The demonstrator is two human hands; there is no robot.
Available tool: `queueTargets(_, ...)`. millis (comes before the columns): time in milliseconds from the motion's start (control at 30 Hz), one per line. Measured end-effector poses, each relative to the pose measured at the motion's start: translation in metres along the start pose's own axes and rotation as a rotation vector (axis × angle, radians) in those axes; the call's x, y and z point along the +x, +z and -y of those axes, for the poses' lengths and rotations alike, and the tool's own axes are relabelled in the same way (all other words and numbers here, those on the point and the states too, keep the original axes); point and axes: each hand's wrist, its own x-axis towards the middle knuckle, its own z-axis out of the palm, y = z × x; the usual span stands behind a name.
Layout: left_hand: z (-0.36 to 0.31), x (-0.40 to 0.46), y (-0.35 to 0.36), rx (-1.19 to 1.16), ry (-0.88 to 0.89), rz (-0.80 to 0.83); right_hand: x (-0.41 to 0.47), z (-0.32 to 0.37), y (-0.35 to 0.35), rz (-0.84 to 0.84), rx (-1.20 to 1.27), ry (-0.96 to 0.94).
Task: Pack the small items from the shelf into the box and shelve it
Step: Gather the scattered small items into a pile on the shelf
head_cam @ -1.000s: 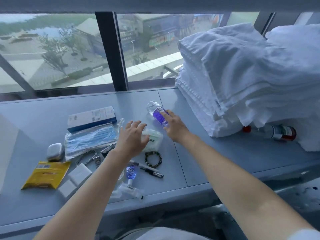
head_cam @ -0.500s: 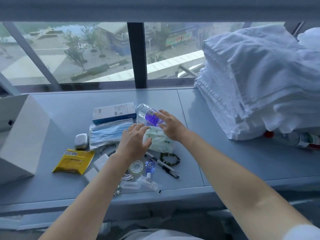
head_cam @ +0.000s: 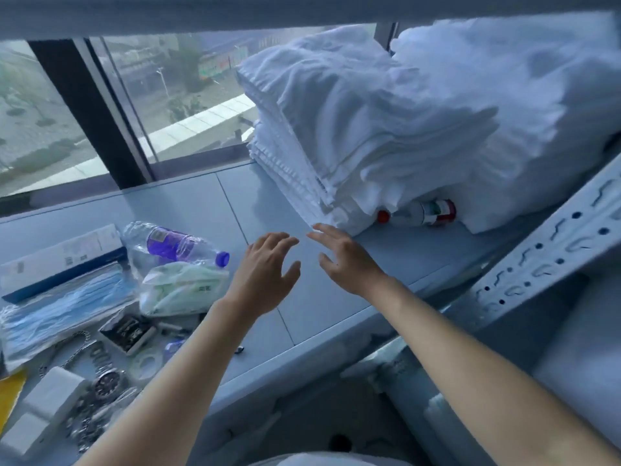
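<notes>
Grey shelf [head_cam: 201, 203] bears a purple-labelled bottle [head_cam: 171, 245], writing unreadable; left hand [head_cam: 265, 274] and right hand [head_cam: 342, 260] grip wide, empty.

— What's behind the shelf [head_cam: 208, 210]?
— A big window [head_cam: 188, 95] with a dark post [head_cam: 90, 112], daylight and a street outside.
— And right?
— Stacked white towels [head_cam: 369, 129], a perforated metal upright [head_cam: 551, 250].

Red-capped bottle [head_cam: 421, 213] half hidden beneath stacked white towels [head_cam: 353, 129]
</notes>
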Motion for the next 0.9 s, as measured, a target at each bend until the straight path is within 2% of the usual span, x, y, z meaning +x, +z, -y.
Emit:
queueTargets(167,-0.063,0.045,0.049,-0.038,0.139,0.094,-0.046,-0.071,-0.062,-0.09,-0.097,0.185)
queueTargets(433,-0.135,0.129,0.114,0.064,0.195,0.226,-0.057,-0.155,-0.124,-0.036,-0.393,0.388)
queueTargets(700,-0.173,0.192,0.171,0.137,0.163,0.272,-0.021,-0.199,-0.132,0.107,-0.474,0.416)
queueTargets(800,-0.177,0.199,0.18,0.192,0.145,0.273,-0.016,-0.206,-0.134,0.105,-0.453,0.413)
queueTargets(900,-0.175,0.199,0.18,0.114,0.12,0.25,-0.017,-0.211,-0.135,0.081,-0.426,0.373)
